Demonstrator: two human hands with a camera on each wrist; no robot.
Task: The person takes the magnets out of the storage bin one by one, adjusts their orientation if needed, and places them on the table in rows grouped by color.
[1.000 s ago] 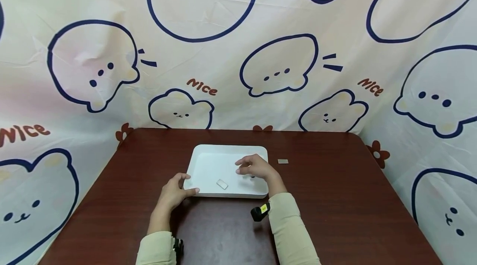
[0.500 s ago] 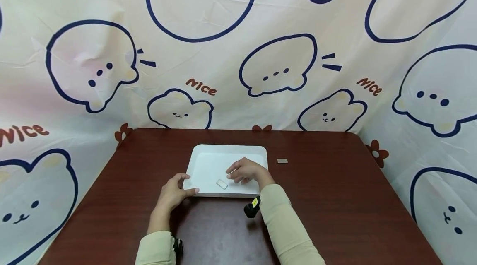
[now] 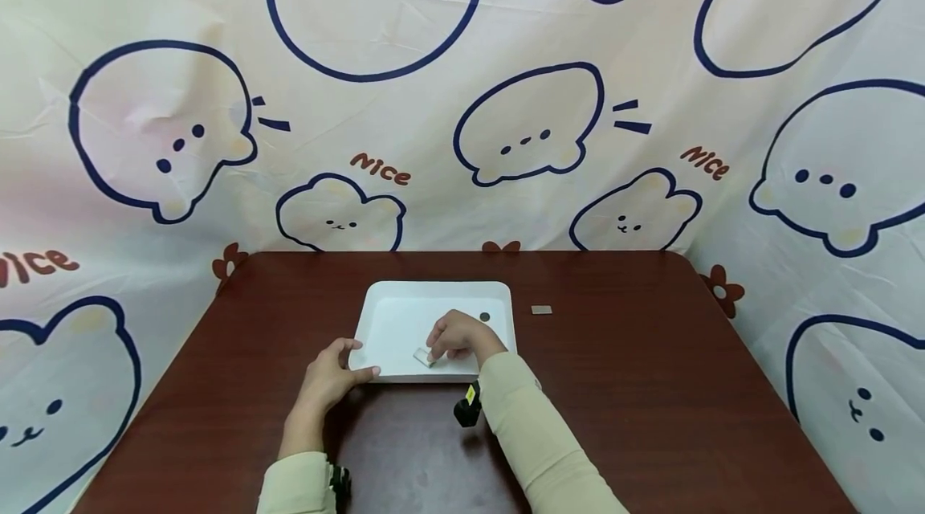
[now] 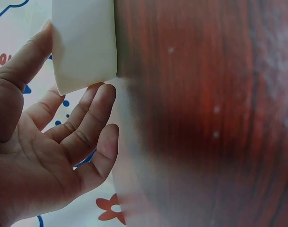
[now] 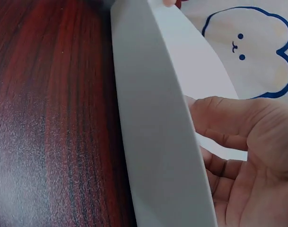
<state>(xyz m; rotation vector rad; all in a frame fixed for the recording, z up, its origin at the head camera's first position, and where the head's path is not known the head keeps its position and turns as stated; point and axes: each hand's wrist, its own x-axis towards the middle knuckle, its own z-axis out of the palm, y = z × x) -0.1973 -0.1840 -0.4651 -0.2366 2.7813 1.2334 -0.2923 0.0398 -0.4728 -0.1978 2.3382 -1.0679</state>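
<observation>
A shallow white tray (image 3: 390, 313) rests on the table. My left hand (image 3: 328, 376) grips its front left corner, thumb on the front side and fingers around the left edge; the left wrist view shows this hand (image 4: 63, 137) at the tray's corner (image 4: 84, 42). In the tray lies a small whitish rectangular piece (image 3: 421, 354). My right hand (image 3: 462, 335) reaches over the front wall with bent fingers, fingertips at that piece's right side. In the right wrist view the front wall (image 5: 158, 118) hides the fingertips of this hand (image 5: 257, 142), so whether they pinch cannot be seen.
A small dark round disc (image 3: 485, 317) lies in the tray near its right side. Another flat, light rectangular piece (image 3: 541, 310) sits on the brown table (image 3: 614, 385), right of the tray. A printed cloth (image 3: 433, 112) hangs behind the table.
The right hand has moved left and down from the tray's right side to the whitish rectangular piece. The dark disc now shows fully. The left hand keeps its grip on the tray.
</observation>
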